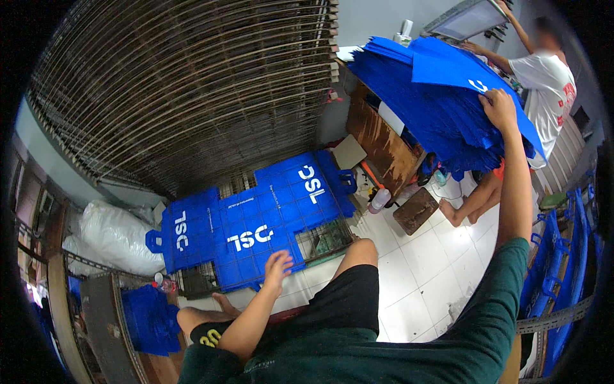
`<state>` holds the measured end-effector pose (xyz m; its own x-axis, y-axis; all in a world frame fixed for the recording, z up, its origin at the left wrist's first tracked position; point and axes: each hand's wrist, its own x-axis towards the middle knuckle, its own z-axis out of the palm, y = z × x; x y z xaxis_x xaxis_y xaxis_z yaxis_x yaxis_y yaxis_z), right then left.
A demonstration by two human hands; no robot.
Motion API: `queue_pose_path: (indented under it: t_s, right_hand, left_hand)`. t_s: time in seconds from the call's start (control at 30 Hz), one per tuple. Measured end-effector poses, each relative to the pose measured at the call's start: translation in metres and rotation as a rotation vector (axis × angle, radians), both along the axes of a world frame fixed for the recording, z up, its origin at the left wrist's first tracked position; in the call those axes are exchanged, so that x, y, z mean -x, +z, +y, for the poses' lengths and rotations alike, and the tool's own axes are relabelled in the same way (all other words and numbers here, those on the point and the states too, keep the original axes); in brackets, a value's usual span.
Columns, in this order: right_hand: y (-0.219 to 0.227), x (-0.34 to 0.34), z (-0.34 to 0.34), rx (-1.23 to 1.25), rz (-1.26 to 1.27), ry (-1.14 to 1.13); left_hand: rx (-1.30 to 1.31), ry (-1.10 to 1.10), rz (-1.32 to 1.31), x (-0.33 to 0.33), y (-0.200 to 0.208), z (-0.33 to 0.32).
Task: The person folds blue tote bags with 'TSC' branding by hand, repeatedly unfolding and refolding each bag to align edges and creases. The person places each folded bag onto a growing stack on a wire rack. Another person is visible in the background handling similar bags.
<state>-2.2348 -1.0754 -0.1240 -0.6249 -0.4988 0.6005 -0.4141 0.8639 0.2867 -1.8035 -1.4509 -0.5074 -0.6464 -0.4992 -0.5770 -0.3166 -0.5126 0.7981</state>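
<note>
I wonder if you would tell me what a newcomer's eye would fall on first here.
Most likely the thick stack of bright blue sheets at upper right, where the person's right grip is at the edge of the top sheet. Next come the large wire rack filling the upper left and, below it, a flat blue cut-out panel with white lettering.

Pale grey walls (387,20) enclose a room with a glossy white tiled floor (419,272) that catches bright patches of light, a tall many-tiered wire drying rack (192,83), a wooden surface (382,152) with a scuffed brown side, and slotted-metal shelving (558,318) along the right.
</note>
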Motion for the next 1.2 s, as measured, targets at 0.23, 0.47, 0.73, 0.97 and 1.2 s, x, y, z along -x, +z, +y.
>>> queue_pose_path:
  t_s: [0.23, 0.47, 0.73, 0.97, 1.2]
  right_hand:
    - [0.008, -0.12, -0.166, -0.35, -0.024, 0.219]
    - [0.007, -0.224, -0.275, -0.431, 0.01, 0.372]
    - [0.018, -0.254, -0.311, -0.147, -0.408, 0.702]
    - [-0.176, -0.191, -0.154, 0.878, -0.942, 0.356]
    - [-0.36, -0.414, -0.232, 1.429, -2.74, 0.065]
  left_hand:
    - [0.522, -0.66, 0.61, 0.093, 0.147, 0.105]
    - [0.527, -0.423, 0.939, 0.082, 0.241, 0.138]
    - [0.442, -0.15, 0.947, 0.017, 0.237, 0.042]
    - [0.005, -0.01, 0.831, -0.047, 0.265, -0.052]
    - [0.091, 0.173, 0.628, -0.07, 0.254, -0.117]
